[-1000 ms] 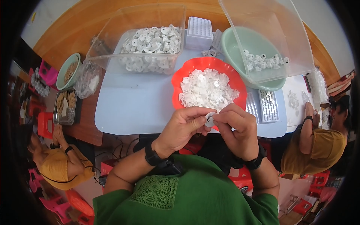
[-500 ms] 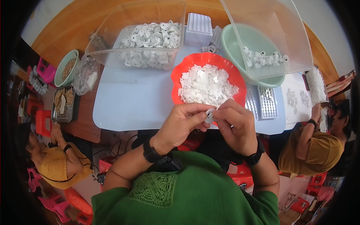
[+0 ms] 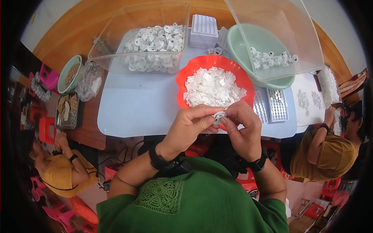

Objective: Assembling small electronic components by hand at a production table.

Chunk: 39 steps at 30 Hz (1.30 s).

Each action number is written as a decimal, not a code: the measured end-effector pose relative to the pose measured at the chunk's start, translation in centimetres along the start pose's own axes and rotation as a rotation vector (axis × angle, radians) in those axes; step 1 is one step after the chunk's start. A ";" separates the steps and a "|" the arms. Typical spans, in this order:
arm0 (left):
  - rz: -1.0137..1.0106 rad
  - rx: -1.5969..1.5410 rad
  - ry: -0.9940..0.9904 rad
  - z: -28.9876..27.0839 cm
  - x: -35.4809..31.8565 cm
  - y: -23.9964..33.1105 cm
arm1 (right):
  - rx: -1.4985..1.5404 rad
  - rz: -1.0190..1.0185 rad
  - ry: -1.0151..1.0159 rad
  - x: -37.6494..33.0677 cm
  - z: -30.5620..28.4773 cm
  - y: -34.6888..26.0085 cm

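Between my two hands is a small round white plastic part (image 3: 219, 115) with a dark spot in its middle. My left hand (image 3: 190, 123) pinches its left side between thumb and fingers. The thumb and fingers of my right hand (image 3: 243, 126) close on its right side. Both hands are just over the near rim of a red scalloped bowl (image 3: 181, 87), which is heaped with small flat white plastic pieces (image 3: 214, 87). The fingers partly cover the round part, so its underside is hidden.
A clear bin (image 3: 116, 58) of white round parts stands back left. Behind the bowl is a white block with a dotted top (image 3: 204, 29). At right, a tilted clear bin (image 3: 287, 35) overlaps a green basin (image 3: 237, 42); trays of silvery discs (image 3: 278, 106) lie nearer. People sit on both sides.
My right thumb has come up onto the round part, and the right fingers have shifted around its edge. The part now faces up more fully. My left hand keeps its pinch.
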State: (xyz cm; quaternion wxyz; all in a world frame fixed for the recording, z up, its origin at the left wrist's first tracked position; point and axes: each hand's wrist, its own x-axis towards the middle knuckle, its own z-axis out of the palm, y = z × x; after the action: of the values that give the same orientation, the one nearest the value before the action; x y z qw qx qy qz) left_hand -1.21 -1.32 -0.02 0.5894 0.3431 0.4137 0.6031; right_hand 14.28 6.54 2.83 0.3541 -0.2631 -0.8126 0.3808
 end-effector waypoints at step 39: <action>-0.020 0.281 0.097 -1.3 0.3 3.7 | 0.542 0.418 -0.062 -0.7 -0.6 -0.7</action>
State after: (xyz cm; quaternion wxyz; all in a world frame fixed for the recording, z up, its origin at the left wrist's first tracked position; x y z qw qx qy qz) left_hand -3.98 -0.97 2.75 0.5211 0.3885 0.5253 0.5492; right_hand 15.07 5.95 3.38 0.3003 -0.3086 -0.6210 0.6549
